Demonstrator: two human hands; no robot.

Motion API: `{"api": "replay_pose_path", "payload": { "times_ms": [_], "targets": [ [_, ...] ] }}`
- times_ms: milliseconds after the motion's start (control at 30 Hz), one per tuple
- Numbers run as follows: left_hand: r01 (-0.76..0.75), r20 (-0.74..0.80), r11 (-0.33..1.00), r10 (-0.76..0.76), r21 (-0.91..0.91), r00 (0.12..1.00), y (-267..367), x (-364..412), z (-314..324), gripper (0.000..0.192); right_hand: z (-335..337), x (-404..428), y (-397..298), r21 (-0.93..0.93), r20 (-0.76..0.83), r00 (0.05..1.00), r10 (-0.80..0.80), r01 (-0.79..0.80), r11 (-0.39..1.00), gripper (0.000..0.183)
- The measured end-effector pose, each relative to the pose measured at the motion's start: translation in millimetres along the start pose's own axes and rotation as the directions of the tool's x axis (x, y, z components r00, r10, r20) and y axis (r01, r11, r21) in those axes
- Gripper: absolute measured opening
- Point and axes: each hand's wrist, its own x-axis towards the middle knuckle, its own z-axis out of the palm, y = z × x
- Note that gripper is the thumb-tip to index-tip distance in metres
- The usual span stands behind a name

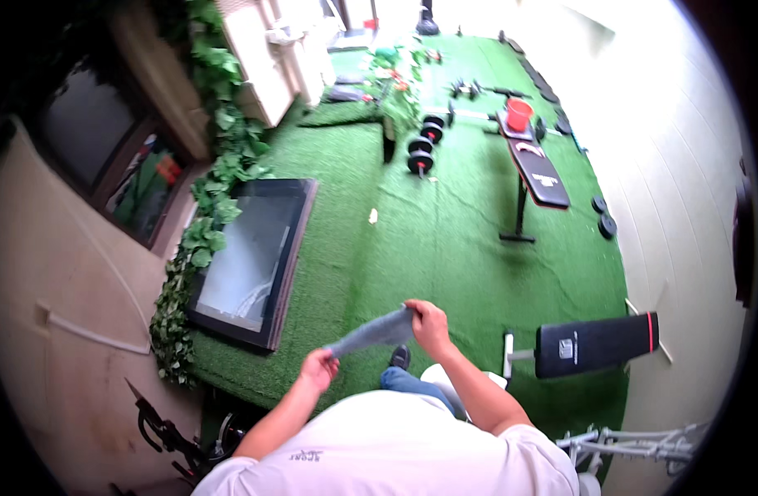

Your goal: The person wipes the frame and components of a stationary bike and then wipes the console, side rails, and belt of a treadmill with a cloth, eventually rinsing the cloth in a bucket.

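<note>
A grey-blue cloth (376, 332) is stretched between my two hands, slanting up to the right in front of my body. Its lower left end is pinched in my left hand (320, 368). My right hand (428, 324) grips the upper right end. Below the cloth, my dark shoe (400, 357) stands on the green artificial turf (453, 273). Part of a white object (441, 376) shows beside my leg; my body hides the rest.
A framed glass panel (245, 260) with ivy lies at left. Ahead are dumbbells (421, 155) and a weight bench (540, 170) bearing a red bucket (519, 115). Another padded bench (595, 344) stands right, near a grey metal frame (633, 441).
</note>
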Motion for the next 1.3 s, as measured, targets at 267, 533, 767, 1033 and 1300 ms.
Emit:
{"api": "replay_pose_path", "payload": {
  "times_ms": [267,533,767,1033,1300],
  "targets": [
    [-0.114,0.017,0.959,0.113,0.259,0.993,86.2,87.0,171.4,0.005,-36.2,59.6,76.5,0.037,0.014,0.902,0.431,-0.431,0.902,0.044],
    [-0.241,0.2,0.712,0.142,0.66,0.969,106.8,218.5,305.2,0.008,-70.7,119.7,140.2,-0.411,-0.147,0.85,0.507,-0.518,0.75,0.047],
    [-0.343,0.353,0.629,0.114,0.698,0.929,154.6,338.9,427.4,0.019,-99.1,240.3,195.9,-0.39,-0.283,0.734,0.617,-0.676,0.625,0.017],
    [-0.36,0.521,0.535,-0.182,0.764,0.834,214.8,439.6,582.0,0.048,-162.0,372.4,248.8,-0.051,-0.488,0.763,0.423,-0.509,0.859,0.016],
    [-0.635,0.637,-0.055,0.02,0.77,0.771,193.9,547.1,726.7,0.032,-218.6,479.1,353.7,0.608,-0.385,0.602,0.7,-0.405,0.683,0.019]
  ]
}}
